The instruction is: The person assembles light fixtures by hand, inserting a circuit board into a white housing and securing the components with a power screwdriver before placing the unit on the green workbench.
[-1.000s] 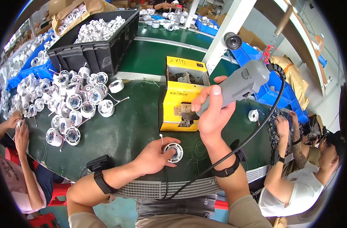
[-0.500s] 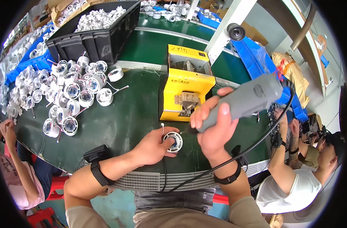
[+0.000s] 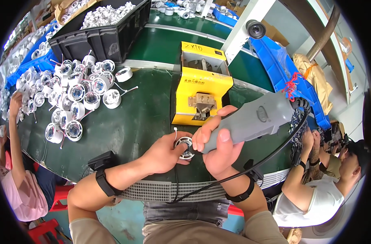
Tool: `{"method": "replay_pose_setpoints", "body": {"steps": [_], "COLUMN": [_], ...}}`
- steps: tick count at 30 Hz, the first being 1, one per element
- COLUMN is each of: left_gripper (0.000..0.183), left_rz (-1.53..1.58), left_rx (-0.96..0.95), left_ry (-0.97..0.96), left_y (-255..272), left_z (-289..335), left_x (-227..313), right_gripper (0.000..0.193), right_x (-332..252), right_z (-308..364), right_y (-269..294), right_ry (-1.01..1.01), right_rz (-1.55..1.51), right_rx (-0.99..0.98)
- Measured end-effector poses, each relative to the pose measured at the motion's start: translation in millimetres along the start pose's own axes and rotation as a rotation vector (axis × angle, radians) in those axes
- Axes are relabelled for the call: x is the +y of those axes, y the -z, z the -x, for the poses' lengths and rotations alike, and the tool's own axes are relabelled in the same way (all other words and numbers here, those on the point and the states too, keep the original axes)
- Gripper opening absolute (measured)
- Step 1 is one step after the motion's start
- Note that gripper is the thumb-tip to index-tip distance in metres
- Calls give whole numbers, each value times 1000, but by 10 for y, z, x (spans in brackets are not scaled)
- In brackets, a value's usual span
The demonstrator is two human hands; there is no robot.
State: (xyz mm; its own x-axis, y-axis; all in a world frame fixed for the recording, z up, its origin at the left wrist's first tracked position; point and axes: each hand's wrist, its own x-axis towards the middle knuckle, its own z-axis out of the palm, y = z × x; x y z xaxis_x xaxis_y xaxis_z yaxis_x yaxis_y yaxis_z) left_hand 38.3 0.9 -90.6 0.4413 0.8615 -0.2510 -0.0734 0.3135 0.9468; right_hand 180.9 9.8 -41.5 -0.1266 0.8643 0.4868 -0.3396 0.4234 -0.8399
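Left hand (image 3: 164, 152) around round white housing (image 3: 188, 146)

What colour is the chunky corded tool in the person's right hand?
The chunky corded tool in the right hand is grey, best seen in the head view.

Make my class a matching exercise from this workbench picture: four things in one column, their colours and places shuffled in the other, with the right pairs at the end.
Things
1. Corded electric screwdriver
2. Screw feeder machine
3. Plastic crate
4. Round housing with a wire lead

Colours and places
A. Black, heaped with small white parts
B. White, held by the left hand
C. Grey, gripped in the right hand
D. Yellow, standing on the green tabletop

Right pairs: 1-C, 2-D, 3-A, 4-B
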Motion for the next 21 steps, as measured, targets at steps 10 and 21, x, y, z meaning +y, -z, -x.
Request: {"method": "replay_pose_setpoints", "body": {"steps": [10, 21], "left_gripper": [30, 37], "left_rz": [-22, -1411], "left_rx": [-11, 1188], "left_ry": [68, -465], "left_y": [7, 807], "left_z": [-16, 392], "left_x": [103, 646], "right_gripper": [44, 46], "right_x": [100, -48], "right_z": [45, -444], "right_y": [51, 1582], "right_ry": [2, 283], "right_rz": [-74, 1129], "right_rx": [-100, 454]}}
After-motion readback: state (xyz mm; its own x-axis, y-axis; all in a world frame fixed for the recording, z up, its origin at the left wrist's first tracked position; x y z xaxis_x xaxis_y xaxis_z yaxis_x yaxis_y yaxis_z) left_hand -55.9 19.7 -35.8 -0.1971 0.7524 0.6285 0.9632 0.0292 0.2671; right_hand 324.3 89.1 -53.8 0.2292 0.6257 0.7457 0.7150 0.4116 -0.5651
